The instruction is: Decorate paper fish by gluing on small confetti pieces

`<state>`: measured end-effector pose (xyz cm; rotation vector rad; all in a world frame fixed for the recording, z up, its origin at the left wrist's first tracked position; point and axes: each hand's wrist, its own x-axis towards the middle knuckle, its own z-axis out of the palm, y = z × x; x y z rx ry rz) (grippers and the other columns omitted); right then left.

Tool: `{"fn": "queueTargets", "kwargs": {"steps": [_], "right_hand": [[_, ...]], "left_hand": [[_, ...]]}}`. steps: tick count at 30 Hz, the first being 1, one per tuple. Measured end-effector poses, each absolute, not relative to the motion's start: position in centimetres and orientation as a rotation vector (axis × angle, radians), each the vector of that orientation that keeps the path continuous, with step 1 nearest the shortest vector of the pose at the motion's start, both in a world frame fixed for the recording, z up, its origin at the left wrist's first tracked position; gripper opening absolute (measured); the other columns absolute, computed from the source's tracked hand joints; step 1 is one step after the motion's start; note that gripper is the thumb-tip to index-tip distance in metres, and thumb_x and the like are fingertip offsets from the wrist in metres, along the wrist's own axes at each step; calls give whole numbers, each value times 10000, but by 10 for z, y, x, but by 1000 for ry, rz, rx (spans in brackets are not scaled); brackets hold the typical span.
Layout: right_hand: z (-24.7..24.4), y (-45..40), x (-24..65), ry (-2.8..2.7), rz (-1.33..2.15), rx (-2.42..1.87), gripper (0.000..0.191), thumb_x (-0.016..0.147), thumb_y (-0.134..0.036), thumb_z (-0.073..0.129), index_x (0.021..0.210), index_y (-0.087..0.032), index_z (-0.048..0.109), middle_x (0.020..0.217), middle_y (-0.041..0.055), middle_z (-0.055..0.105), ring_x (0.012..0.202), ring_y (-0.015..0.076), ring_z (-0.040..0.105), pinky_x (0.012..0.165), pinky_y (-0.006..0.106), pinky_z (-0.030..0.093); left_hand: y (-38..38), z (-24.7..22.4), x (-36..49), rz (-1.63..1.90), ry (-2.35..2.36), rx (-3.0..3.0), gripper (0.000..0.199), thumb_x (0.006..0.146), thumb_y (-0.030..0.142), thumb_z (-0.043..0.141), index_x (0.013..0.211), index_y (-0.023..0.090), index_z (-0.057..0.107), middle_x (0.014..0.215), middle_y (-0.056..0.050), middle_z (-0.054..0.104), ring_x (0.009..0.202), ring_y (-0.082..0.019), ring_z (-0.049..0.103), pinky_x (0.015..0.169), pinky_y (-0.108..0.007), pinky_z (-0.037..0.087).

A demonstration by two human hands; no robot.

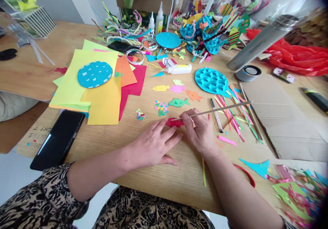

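My right hand (197, 131) grips a thin wooden stick (220, 108), its lower tip on a red paper fish (172, 123) lying flat on the table. With fingers spread, my left hand (156, 142) lies on the table, its fingertips at the red fish's edge. Part of the red fish is hidden under my right hand. Just beyond lie paper fish in green (178, 102), orange (194, 95), pink (177, 88), yellow (161, 88) and pale green (178, 82). Small piles of paper confetti (161, 108) sit left of the green fish.
Coloured paper sheets (69, 75) and a phone (58, 138) are at left. A white glue bottle (180, 69) lies behind the fish. To the right are a blue textured oval (211, 81), a pen (216, 116), paper strips (230, 114), cardboard (284, 116) and red-handled scissors (247, 174).
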<state>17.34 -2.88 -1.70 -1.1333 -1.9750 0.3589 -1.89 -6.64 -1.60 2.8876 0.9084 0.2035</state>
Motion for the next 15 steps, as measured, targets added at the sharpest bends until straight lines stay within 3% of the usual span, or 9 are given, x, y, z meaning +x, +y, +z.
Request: {"fn": "queueTargets", "kwargs": {"steps": [15], "right_hand": [[-17, -32, 173, -1867, 422, -1132, 166, 955, -205, 471, 845, -183, 593, 780, 34, 632, 718, 157, 604, 669, 312, 454]], "left_hand": [[-67, -15, -19, 195, 921, 2900, 817, 858, 703, 423, 1451, 143, 373, 1476, -156, 420, 1436, -388, 214, 1156, -538, 238]]}}
